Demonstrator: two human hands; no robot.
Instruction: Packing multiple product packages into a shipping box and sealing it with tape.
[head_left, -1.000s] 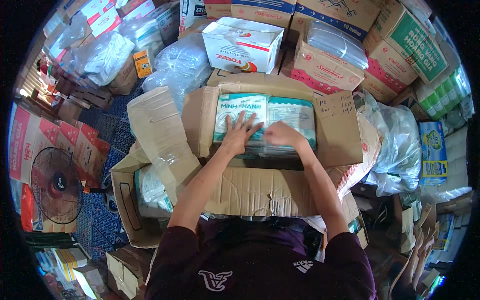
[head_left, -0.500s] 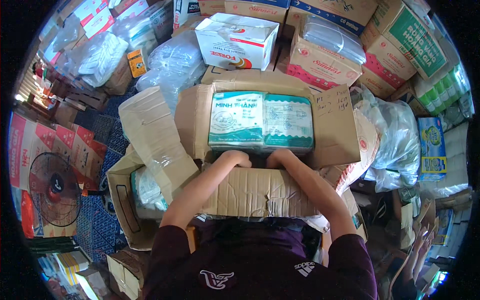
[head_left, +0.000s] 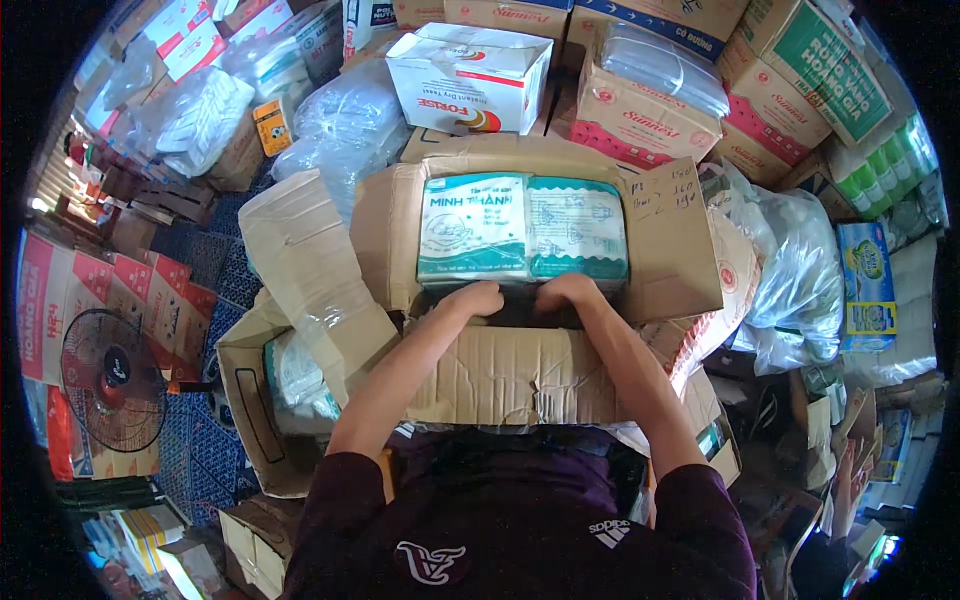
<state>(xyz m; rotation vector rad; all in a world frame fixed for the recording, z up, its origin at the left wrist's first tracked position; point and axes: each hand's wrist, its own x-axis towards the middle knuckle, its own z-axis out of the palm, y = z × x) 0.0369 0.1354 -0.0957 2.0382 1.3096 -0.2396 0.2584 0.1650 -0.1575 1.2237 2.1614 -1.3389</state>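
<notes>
An opened cardboard box (head_left: pixel 668 275) stands in front of me. Two plastic-wrapped packs lie side by side in its far part: a white and teal pack (head_left: pixel 474 228) on the left and a teal and white pack (head_left: pixel 576 228) on the right. My left hand (head_left: pixel 480 298) reaches over the near wall into the dark gap before the left pack. Beside it, my right hand (head_left: pixel 566 289) dips into the same gap near the right pack. Both hands are bent downward, their fingers mostly hidden in shadow, so what they touch does not show.
A second open box (head_left: pixel 250 400) with wrapped packs stands at the left, near a fan (head_left: pixel 115 378). Behind are a white carton (head_left: pixel 468 82), stacked cartons (head_left: pixel 640 125) and clear plastic bundles (head_left: pixel 345 125). Another plastic bag (head_left: pixel 795 270) lies at the right.
Both hands have risen slightly and moved toward the far side of the gap, so more of them shows above the near wall. The packs keep their places in the box.
</notes>
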